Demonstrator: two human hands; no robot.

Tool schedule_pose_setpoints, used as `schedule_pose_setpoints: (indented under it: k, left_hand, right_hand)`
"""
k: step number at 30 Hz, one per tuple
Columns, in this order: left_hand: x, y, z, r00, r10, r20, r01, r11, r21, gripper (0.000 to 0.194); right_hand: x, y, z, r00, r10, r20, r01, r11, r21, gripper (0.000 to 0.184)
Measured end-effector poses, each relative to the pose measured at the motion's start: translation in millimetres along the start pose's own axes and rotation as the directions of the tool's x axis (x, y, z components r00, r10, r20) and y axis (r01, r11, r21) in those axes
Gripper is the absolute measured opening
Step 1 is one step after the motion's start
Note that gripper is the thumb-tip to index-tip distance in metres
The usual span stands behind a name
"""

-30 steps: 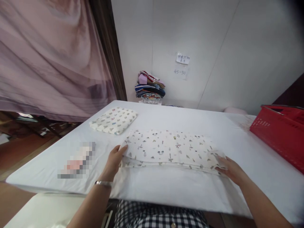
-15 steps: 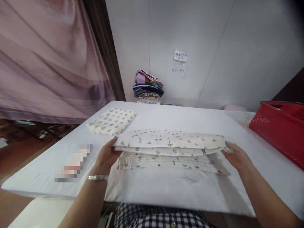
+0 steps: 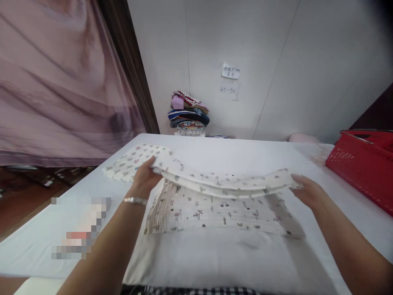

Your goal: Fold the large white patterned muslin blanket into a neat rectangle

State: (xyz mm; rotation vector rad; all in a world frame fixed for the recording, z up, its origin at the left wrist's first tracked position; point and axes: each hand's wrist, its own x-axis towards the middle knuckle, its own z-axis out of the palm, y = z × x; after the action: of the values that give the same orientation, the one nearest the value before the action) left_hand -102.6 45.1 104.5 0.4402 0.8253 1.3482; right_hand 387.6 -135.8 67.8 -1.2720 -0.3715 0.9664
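The left hand (image 3: 148, 175) is closed on the left end of a white gauzy cloth (image 3: 221, 209) with small palm and rainbow prints, and the right hand (image 3: 307, 191) pinches the opposite end. Between them a doubled layer sags in a shallow curve, while the rest of the cloth lies flat on the white-covered table (image 3: 236, 153), on the near side of the grip. From here I see its long axis run left to right, along the table's near edge; each hand is nearest its own end, the left slightly farther out. Behind the left hand, partly hidden, is a folded grey-patterned cloth (image 3: 132, 157). Well apart to the right stands a red plastic basket (image 3: 359, 176), and beyond the table, a stack of folded fabrics (image 3: 188, 115)
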Motion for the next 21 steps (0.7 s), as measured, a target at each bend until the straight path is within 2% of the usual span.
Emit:
schedule_pose_setpoints:
  k: [2, 4, 5, 6, 8, 9, 10, 11, 13, 14, 16, 18, 21]
  left_hand:
    - [29, 1, 20.0, 0.996, 0.043, 0.074, -0.045, 0.999, 0.021, 0.021]
    - [54, -3, 34.2, 0.986, 0.096, 0.140, -0.107, 0.991, 0.078, 0.030]
    - [63, -7, 37.7, 0.984, 0.114, 0.140, -0.134, 0.981, 0.141, 0.035]
    - [69, -12, 38.2, 0.984, 0.130, 0.119, -0.155, 0.961, 0.231, 0.039]
    - [74, -24, 29.6, 0.982, 0.182, 0.045, -0.181, 0.858, 0.480, 0.043]
    - [73, -29, 20.8, 0.977, 0.213, 0.018, -0.182, 0.782, 0.596, 0.044]
    - [70, -34, 9.3, 0.970, 0.243, 0.006, -0.179, 0.700, 0.691, 0.045]
    - [66, -38, -4.1, 0.966, 0.260, -0.003, -0.170, 0.639, 0.750, 0.045]
    - [55, -43, -34.4, 0.965, 0.263, -0.024, -0.125, 0.536, 0.835, 0.043]
    - [48, -44, -49.5, 0.966, 0.258, -0.028, -0.100, 0.471, 0.876, 0.043]
    - [34, -44, -76.0, 0.969, 0.246, -0.002, -0.054, 0.223, 0.973, 0.043]
    - [18, -44, -93.7, 0.977, 0.211, 0.008, -0.010, 0.011, 1.000, 0.046]
    - [-6, -46, -102.6, 0.988, 0.150, -0.019, 0.040, -0.143, 0.989, 0.048]
  right_hand:
    - [17, -11, 21, 0.996, -0.083, 0.014, 0.079, 0.983, 0.168, 0.010]
    - [29, -14, 41, 0.982, -0.173, 0.078, 0.141, 0.941, 0.307, 0.020]
    - [33, -12, 49, 0.977, -0.183, 0.106, 0.142, 0.939, 0.314, 0.026]
    - [36, -7, 54, 0.978, -0.169, 0.119, 0.133, 0.956, 0.263, 0.028]
    - [39, 11, 54, 0.990, -0.118, 0.077, 0.120, 0.993, -0.013, 0.026]
    - [40, 22, 48, 0.992, -0.117, 0.047, 0.124, 0.972, -0.200, 0.027]
    - [40, 34, 39, 0.990, -0.139, 0.024, 0.137, 0.912, -0.387, 0.029]
    - [40, 45, 27, 0.984, -0.177, 0.014, 0.156, 0.820, -0.550, 0.030]
    - [37, 66, -4, 0.970, -0.240, 0.028, 0.175, 0.616, -0.768, 0.029]
    - [35, 75, -20, 0.962, -0.268, 0.057, 0.196, 0.529, -0.826, 0.030]
    - [28, 87, -51, 0.947, -0.295, 0.123, 0.233, 0.372, -0.898, 0.037]
    - [18, 94, -75, 0.940, -0.303, 0.157, 0.235, 0.241, -0.942, 0.050]
    - [1, 99, -95, 0.959, -0.266, 0.095, 0.139, 0.152, -0.979, 0.066]
